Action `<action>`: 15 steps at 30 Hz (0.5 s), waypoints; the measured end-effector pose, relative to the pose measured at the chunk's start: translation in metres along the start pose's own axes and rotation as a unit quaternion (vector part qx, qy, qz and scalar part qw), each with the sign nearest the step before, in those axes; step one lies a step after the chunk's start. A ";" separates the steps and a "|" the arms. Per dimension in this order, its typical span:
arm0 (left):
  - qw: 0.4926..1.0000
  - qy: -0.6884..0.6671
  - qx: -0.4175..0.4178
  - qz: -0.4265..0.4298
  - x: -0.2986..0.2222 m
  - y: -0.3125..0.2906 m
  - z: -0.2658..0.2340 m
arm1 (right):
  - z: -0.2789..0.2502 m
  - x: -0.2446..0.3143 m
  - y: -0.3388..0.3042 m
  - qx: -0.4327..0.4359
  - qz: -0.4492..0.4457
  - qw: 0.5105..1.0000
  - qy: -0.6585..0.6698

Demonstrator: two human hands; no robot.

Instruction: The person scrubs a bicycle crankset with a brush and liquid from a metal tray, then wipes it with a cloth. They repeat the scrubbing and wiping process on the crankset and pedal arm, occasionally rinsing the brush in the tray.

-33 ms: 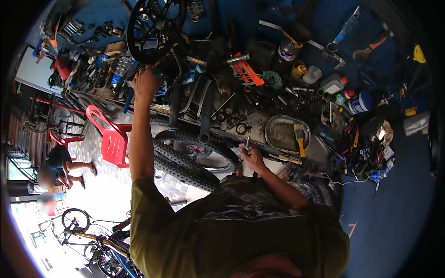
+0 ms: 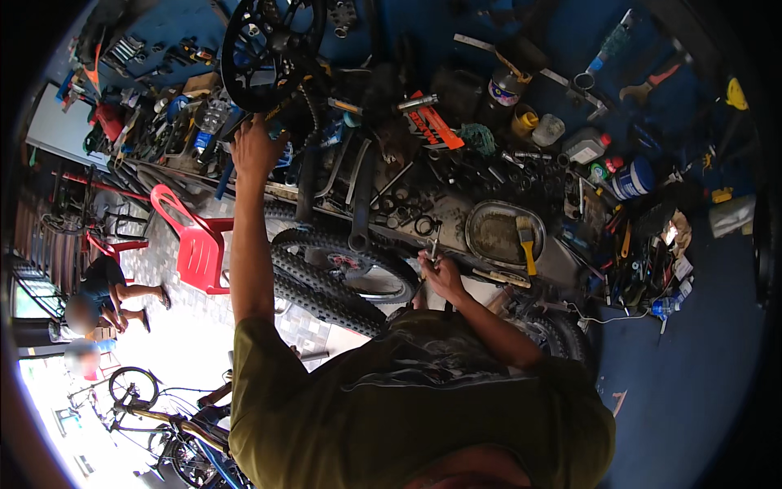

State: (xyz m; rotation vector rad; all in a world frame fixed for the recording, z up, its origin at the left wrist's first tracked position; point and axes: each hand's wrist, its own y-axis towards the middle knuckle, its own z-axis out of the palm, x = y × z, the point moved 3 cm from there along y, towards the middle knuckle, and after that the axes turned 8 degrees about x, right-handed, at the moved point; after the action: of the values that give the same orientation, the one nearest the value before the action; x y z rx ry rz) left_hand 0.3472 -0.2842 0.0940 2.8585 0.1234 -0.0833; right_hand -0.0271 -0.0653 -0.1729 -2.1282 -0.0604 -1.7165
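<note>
My left hand [image 2: 255, 152] reaches up beside a large black spoked wheel-like part [image 2: 275, 53]. Its fingers lie against dark bike parts just below that wheel, and the fingertips are partly lost in shadow. My right hand [image 2: 442, 277] is at the near edge of the cluttered workbench [image 2: 444, 208], its fingers pinched round a small, slim metal tool [image 2: 435, 243] that points away from me. The tool's exact kind is too small to tell. Left of it stands a dark fork leg [image 2: 360, 204]. To its right lies an oval metal tray [image 2: 481, 255] holding a yellow-handled brush [image 2: 526, 244].
Knobby tyres [image 2: 326, 306] stand below the bench. At left are a red plastic chair [image 2: 202, 248], a seated person [image 2: 106, 289] and parked bicycles [image 2: 175, 436]. Bottles, a blue-and-white tub [image 2: 631, 181] and loose tools crowd the right; wrenches [image 2: 652, 84] hang on the blue wall.
My left forearm and hand have shifted very slightly to the right. My right hand has barely moved and keeps its hold on the small metal tool.
</note>
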 end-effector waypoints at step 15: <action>0.966 0.092 0.035 0.238 -0.147 -0.017 0.074 | 0.002 -0.018 0.013 -0.123 0.004 0.987 -0.107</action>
State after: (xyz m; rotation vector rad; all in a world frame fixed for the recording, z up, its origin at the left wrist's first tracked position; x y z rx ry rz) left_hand 0.1957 -0.2997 0.0281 2.8724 -0.5368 0.2796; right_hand -0.0258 -0.0732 -0.1936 -2.4831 0.1054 -1.5508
